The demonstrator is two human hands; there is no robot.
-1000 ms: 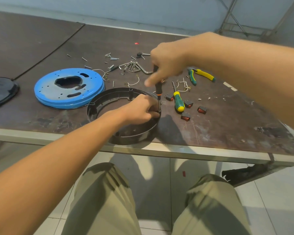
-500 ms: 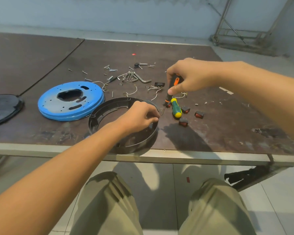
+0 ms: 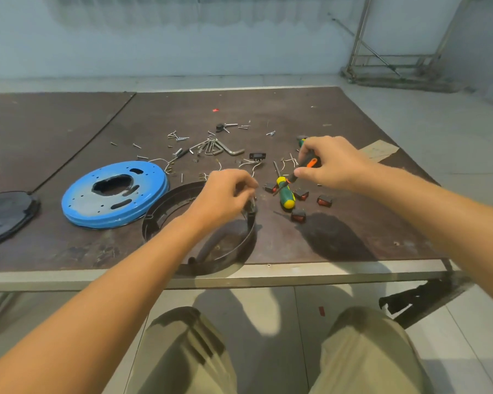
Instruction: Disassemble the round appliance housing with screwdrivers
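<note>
Since a second ago the right hand (image 3: 332,163) has pulled the black-and-orange screwdriver (image 3: 306,164) off the rim and carried it to the right. The left hand (image 3: 225,196) has stayed at the rim.

The round housing (image 3: 157,214) lies on the counter (image 3: 69,251), and its near side reaches the front edge. The left hand has its fingers curled on the right rim. Whether they also pinch a loose screw, I cannot tell. The right hand is closed around the screwdriver, apart from the housing and just above the green-and-yellow screwdriver (image 3: 285,194).

If a screw is free, I think it could slip from the fingers into the ring or over the edge. A pull toward the body may also drag the housing off the counter.
</note>
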